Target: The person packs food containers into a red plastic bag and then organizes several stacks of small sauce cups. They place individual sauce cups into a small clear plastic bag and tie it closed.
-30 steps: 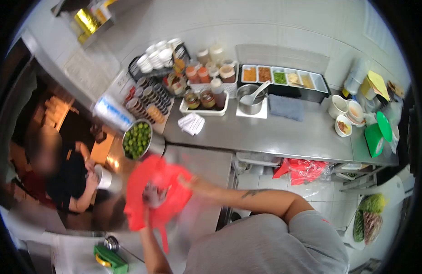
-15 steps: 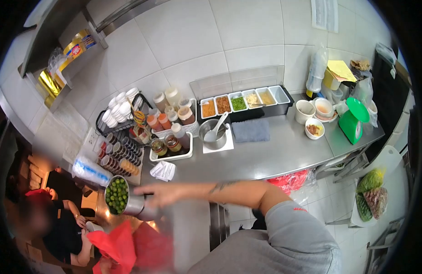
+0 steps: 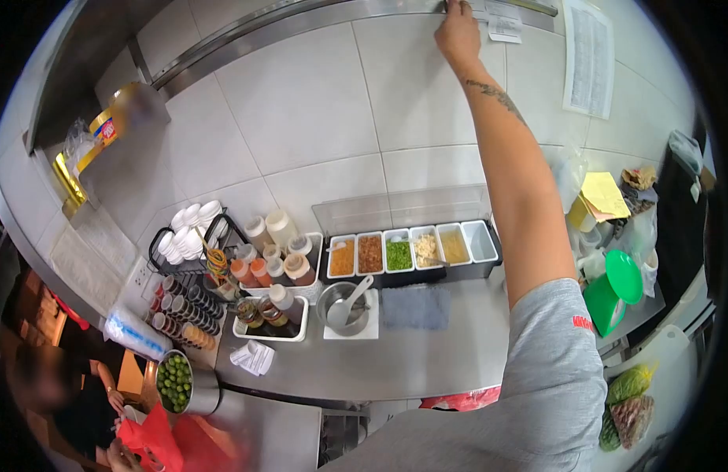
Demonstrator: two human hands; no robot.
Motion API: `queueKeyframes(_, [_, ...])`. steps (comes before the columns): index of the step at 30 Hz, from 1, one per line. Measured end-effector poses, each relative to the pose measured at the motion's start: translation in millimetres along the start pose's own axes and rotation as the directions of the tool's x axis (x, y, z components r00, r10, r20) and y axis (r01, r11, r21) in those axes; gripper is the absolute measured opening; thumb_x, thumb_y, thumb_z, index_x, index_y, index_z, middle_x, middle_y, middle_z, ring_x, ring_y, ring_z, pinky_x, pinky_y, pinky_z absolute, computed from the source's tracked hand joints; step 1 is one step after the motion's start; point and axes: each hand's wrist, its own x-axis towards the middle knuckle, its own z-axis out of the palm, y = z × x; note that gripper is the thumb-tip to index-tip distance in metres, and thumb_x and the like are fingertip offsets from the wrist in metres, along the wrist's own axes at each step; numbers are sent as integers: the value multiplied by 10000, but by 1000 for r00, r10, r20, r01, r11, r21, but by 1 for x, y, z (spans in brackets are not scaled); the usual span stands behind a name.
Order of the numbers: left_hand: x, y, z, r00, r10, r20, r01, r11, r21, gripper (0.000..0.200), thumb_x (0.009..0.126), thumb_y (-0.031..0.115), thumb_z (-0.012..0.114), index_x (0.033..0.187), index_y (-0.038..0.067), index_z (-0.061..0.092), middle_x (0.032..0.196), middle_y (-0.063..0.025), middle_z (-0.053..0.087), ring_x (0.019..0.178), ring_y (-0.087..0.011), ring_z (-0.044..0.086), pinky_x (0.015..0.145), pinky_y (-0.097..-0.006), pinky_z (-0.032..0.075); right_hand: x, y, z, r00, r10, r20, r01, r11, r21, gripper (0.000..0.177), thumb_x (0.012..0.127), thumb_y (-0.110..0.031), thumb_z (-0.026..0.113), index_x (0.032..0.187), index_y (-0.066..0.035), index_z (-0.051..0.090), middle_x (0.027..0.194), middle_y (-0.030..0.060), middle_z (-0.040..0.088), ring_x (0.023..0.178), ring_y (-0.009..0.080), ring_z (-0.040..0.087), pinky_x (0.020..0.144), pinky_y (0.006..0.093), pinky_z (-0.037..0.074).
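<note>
My right hand [image 3: 459,35] is raised to a metal rail [image 3: 340,17] high on the tiled wall. Its fingers are closed together at the rail, and what they pinch is too small to make out. White paper slips [image 3: 504,23] hang just right of the fingers. At the lower left edge, my left hand [image 3: 123,458] grips a red plastic bag [image 3: 155,440], partly cut off by the frame. Beside the bag stands a metal pot [image 3: 204,391] of small green limes [image 3: 174,381].
A topping rack [image 3: 439,274], squeeze bottles [image 3: 281,228] and a metal pot with a ladle [image 3: 342,313] stand on the steel counter. A grey cloth [image 3: 416,307] lies nearby. A green scale [image 3: 613,291] is at right. A co-worker [image 3: 77,409] stands at lower left.
My right hand has gone from above the counter beside the lime pot up to the wall rail. The view has tilted upward. The red bag stays at my left hand.
</note>
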Motion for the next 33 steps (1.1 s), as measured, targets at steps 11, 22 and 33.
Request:
queueKeyframes(11, [1,144,5,962,265,73,-207,874,-440,269,881,70,518,1117,-30,603,1102,-170,619,1068,-277,560,951,-358,403,-127,-144,-76,895,-173,412,-216,640,737,136,779,-96,637,898,-32,631,828,117,625,712,265,608,670,359,493])
queueKeyframes(22, [-43,31,47,967,-87,238,248,516,-820,206,919,58,510,1109,14,578,965,-66,617,833,-107,592,671,-228,517,-343,-462,-384,325,-880,346,-913,-197,356,483,796,-25,619,1244,-69,444,1195,148,458,949,256,595,865,381,469])
queueKeyframes(33, [8,-294,220,972,-79,220,170,885,-433,170,917,78,484,1033,-3,578,858,-69,593,741,-143,557,671,-278,470,-435,-479,-456,162,-966,200,-709,27,705,506,819,-120,621,1286,-70,433,1312,196,357,1122,383,494,934,422,445])
